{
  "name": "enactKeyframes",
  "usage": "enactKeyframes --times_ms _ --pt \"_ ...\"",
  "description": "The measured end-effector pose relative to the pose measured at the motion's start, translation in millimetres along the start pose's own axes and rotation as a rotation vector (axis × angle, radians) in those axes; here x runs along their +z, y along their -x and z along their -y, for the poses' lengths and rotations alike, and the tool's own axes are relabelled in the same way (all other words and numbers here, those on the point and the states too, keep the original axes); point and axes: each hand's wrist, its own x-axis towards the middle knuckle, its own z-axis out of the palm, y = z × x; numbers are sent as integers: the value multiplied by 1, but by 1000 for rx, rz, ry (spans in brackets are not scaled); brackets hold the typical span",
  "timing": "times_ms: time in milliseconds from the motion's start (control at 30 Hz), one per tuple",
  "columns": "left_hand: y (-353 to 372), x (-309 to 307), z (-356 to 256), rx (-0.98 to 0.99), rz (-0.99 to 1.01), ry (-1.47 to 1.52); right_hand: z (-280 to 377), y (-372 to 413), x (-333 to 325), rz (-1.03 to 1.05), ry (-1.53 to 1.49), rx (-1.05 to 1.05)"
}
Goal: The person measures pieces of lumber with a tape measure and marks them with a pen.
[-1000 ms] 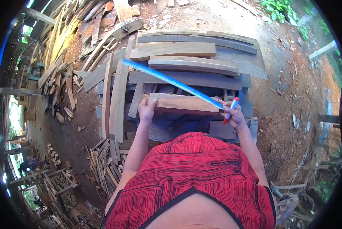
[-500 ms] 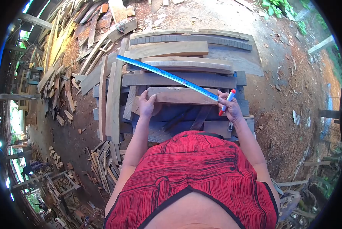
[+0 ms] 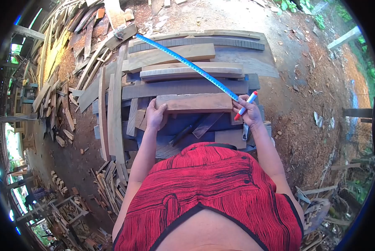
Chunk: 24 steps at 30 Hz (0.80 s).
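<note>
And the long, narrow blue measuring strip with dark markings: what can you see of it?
The long, narrow blue measuring strip bears dark markings too small to read here; its material is unclear. Extended and slightly bowed, it slants toward the picture's upper left from the bare right hand, which holds its near end. It crosses above long, brownish-grey wooden boards; contact with them is unclear.

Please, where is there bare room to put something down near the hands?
The grey board, bordered by the ridged plank and shorter planks, looks bare. Dark ground between the scrap pile and long planks is mostly open. It is crowded around the left hand, right hand, held wood, tape and marker.
</note>
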Motion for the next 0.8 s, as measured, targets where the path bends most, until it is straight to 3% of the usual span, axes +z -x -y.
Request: enactKeyframes --times_ms 133,300,367,467,567,633,800 --pt "-6 -1 3 -19 -9 -73 4 1 9 -43 16 5" --pt "-8 -5 16 -18 32 110 7 -1 5 -20 91 30" --pt "-8 -9 14 -42 34 119 2 -10 -12 79 86 53" --pt "-8 -10 14 -74 64 90 6 -3 0 16 192 2" --pt "-4 -11 20 -44 -66 256 14 2 14 65 262 -40" --pt "-2 -18 29 17 -292 290 19 6 22 79 303 -9" --pt "20 -25 -2 -64 -305 409 6 -1 23 81 450 88"
